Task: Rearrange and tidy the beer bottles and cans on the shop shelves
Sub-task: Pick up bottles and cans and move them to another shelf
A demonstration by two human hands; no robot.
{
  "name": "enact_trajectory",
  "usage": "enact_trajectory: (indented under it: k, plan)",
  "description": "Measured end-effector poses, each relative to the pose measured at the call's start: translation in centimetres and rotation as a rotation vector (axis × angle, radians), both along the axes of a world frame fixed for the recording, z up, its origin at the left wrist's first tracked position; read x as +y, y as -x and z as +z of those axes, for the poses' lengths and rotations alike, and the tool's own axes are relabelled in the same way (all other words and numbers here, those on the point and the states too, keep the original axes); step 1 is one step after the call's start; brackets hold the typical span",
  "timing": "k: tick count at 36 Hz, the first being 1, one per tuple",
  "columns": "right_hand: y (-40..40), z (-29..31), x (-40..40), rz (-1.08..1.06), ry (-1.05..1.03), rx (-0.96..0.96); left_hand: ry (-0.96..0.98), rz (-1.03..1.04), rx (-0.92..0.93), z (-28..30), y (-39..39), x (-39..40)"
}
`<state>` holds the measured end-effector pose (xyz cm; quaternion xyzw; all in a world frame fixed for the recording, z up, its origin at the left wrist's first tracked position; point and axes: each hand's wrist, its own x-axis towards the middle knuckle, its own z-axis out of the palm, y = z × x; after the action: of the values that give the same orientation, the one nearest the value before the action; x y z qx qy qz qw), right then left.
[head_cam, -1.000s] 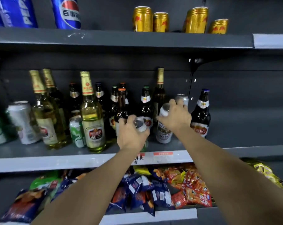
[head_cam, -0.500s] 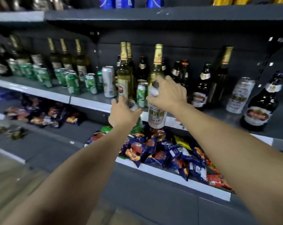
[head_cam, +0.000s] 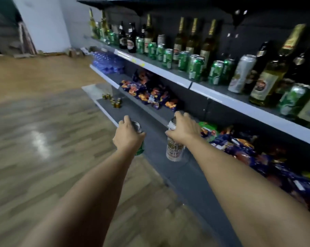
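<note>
Both cans came off the beer shelf; view swung left. Left hand fingers wrapped on green can, right hand clamped on white can, frame centre. Mid-carry; next likely needs matching can rows, upper middle.

snack packets on a lower shelf, wooden floor, perhaps water bottles.

1. The left hand grips a green can from above, over the wooden floor.
2. The right hand grips a white can by its top, above the grey bottom shelf.
3. Green cans and bottles line the upper shelf.
4. Snack bags lie on the shelf beneath.
</note>
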<state>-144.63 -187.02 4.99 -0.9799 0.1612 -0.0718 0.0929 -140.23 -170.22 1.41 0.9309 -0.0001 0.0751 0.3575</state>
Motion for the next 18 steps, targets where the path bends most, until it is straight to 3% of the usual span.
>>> enact_trajectory:
  k: [8, 18]
  plan:
    - [-6.7, -3.3, 9.8, 0.166, -0.021, 0.066, -0.079, 0.137, 0.084, -3.0, -3.2, 11.2]
    - [-17.0, -6.2, 17.0, 0.286, -0.047, 0.137, -0.096, 0.269, 0.117, -5.7, -11.0, 17.6]
